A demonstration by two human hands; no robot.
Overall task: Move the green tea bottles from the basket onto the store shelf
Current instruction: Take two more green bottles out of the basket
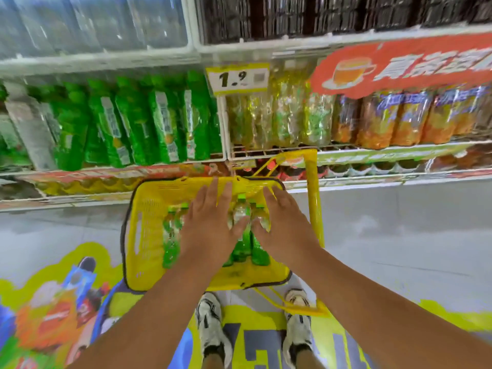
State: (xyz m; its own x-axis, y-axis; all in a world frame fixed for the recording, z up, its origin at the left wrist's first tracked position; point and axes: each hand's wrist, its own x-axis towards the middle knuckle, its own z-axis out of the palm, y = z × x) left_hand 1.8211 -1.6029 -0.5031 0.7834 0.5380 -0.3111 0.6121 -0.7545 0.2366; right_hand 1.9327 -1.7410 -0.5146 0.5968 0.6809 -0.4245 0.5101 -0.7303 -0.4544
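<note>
My left hand (210,222), right hand (282,225) spread flat over bottles (241,217) in basket (141,235), holding nothing; grip necks firmly before lifting.

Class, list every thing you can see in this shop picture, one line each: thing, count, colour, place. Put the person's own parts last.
basket: one, yellow, on the floor before the shelves
green tea bottles: several, green with green caps, lying in the basket; exact count hidden by the hands
shelf bottles: many, green, middle shelf left
price tag: one, yellow and white, on the shelf edge
floor sticker: one, multicoloured, floor left
shoes: two, white and black, bottom centre
left hand: one, fingers straight, over the bottles
right hand: one, fingers straight, over the bottles
</note>
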